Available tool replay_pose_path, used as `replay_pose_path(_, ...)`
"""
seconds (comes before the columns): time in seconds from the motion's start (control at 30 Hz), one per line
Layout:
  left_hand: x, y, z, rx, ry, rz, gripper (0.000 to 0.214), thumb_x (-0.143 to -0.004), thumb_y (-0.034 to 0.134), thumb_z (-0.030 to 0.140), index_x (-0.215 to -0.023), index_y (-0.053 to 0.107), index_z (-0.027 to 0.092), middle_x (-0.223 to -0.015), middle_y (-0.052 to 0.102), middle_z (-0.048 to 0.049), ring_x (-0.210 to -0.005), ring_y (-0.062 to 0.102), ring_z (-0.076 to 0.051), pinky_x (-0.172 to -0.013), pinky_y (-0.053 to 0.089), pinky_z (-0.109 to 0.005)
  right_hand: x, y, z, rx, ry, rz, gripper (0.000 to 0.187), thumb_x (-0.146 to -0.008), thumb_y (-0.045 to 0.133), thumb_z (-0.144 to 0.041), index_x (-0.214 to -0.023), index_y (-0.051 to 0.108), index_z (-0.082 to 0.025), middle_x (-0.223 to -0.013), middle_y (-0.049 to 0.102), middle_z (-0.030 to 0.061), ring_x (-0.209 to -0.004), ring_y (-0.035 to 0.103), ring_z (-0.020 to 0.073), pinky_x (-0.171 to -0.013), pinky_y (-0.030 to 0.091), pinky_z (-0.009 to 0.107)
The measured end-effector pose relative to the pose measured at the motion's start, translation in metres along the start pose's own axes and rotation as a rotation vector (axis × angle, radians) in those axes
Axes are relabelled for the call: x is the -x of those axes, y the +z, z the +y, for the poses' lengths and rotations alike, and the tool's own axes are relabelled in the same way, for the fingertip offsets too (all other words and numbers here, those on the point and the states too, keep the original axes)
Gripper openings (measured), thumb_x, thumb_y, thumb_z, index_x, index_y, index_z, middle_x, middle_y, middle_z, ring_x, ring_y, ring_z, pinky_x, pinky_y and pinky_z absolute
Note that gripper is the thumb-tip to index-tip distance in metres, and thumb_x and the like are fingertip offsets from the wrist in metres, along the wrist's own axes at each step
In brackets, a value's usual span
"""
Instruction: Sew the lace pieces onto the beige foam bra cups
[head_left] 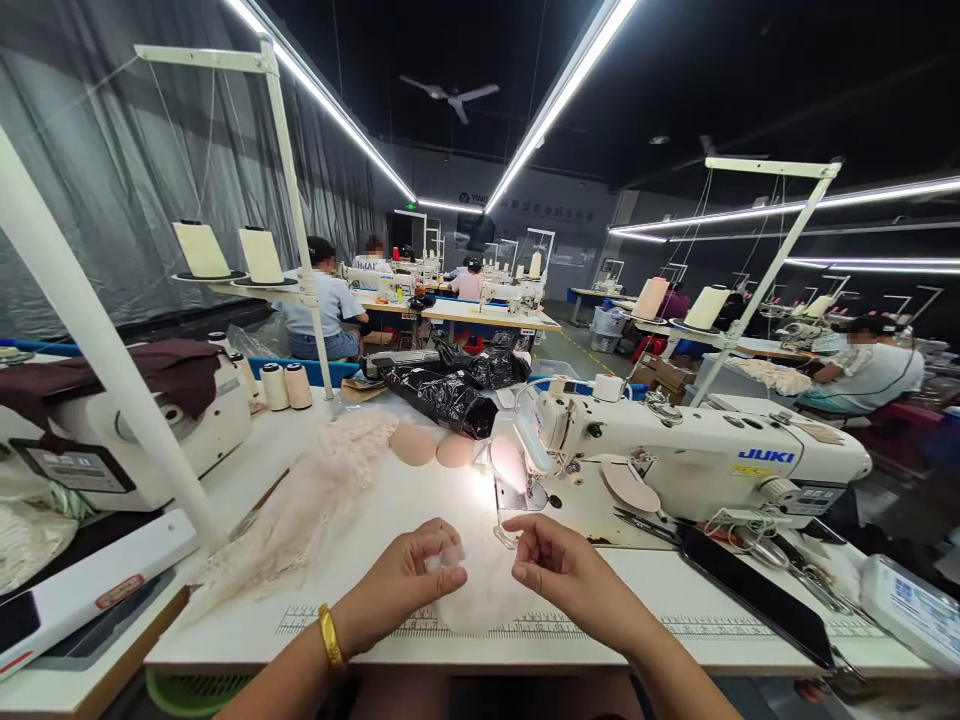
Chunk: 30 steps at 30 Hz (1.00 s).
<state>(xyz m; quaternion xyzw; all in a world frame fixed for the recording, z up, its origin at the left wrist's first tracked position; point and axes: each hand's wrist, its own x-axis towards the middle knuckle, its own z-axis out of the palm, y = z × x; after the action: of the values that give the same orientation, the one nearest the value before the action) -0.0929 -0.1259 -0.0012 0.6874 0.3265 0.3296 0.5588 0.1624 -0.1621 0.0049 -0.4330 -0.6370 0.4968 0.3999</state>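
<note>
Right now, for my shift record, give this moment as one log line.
left hand: at sheer cloth, hold unclear | right hand: near cloth, hold unclear | machine: ahead, rightward | phone: on table, right

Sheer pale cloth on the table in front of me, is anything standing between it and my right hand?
Nothing visible does. The sheer pale cloth lies beside your right hand, with no object between. A small pale loop lies beyond the cloth, toward the sewing machine.
</note>
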Motion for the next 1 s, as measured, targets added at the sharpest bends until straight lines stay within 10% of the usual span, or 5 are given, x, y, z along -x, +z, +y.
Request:
replay_pose_path(0.2, 0.000, 0.003, 0.015, -0.121, -0.046, -0.031, 0.041, -0.085, 0.071, 0.056, -0.075, 0.057, 0.018, -0.069, 0.049, 0.0034, -0.068, 0.045, -0.015, -0.063, 0.036, -0.025, -0.008, 0.019, -0.008, 0.015, -0.025, -0.067, 0.035, -0.087, 0.076, -0.053, -0.080, 0.071, -0.019, -0.083, 0.055, 0.0000, -0.078, 0.050, 0.0158, -0.072, 0.038, 0.028)
replay_pose_path(0.43, -0.029, -0.029, 0.014, -0.389, -0.091, 0.053, 0.050, -0.092, 0.046, 0.069, -0.083, 0.053, 0.021, -0.068, 0.050, 0.0034, -0.061, 0.047, -0.015, -0.055, 0.041, -0.026, -0.035, 0.019, 0.008, -0.437, 0.210, -0.060, 0.052, -0.082, 0.069, -0.069, -0.077, 0.067, -0.017, -0.072, 0.064, 0.0038, -0.065, 0.058, 0.0162, -0.055, 0.041, 0.026)
replay_pose_path(0.6, -0.085, -0.075, -0.009, -0.715, -0.026, 0.319, 0.027, -0.094, 0.068, 0.038, -0.111, 0.065, 0.018, -0.116, 0.067, -0.0097, -0.108, 0.061, -0.027, -0.096, 0.051, -0.044, -0.057, 0.014, 0.035, -0.289, 0.234, 0.025, 0.040, -0.073, 0.082, -0.054, -0.079, 0.063, -0.019, -0.077, 0.066, -0.0006, -0.067, 0.059, 0.0142, -0.062, 0.043, 0.025)
replay_pose_path(0.73, -0.120, -0.097, -0.032, -0.863, 0.005, 0.410, 0.033, -0.100, 0.065, 0.034, -0.129, 0.062, 0.018, -0.134, 0.062, -0.0110, -0.116, 0.064, -0.027, -0.098, 0.055, -0.050, -0.061, 0.010, 0.043, -0.302, 0.237, 0.036, 0.036, -0.079, 0.077, -0.053, -0.084, 0.060, -0.021, -0.078, 0.067, -0.0014, -0.065, 0.060, 0.0140, -0.062, 0.043, 0.026)
replay_pose_path(1.0, -0.128, -0.096, -0.026, -0.734, 0.088, 0.568, 0.011, -0.097, 0.062, 0.028, -0.094, 0.066, 0.018, -0.108, 0.070, -0.0100, -0.110, 0.064, -0.029, -0.100, 0.051, -0.048, -0.064, 0.007, 0.047, -0.363, 0.213, 0.077, 0.041, -0.081, 0.073, -0.059, -0.082, 0.063, -0.020, -0.080, 0.063, 0.0001, -0.072, 0.061, 0.0157, -0.058, 0.042, 0.025)
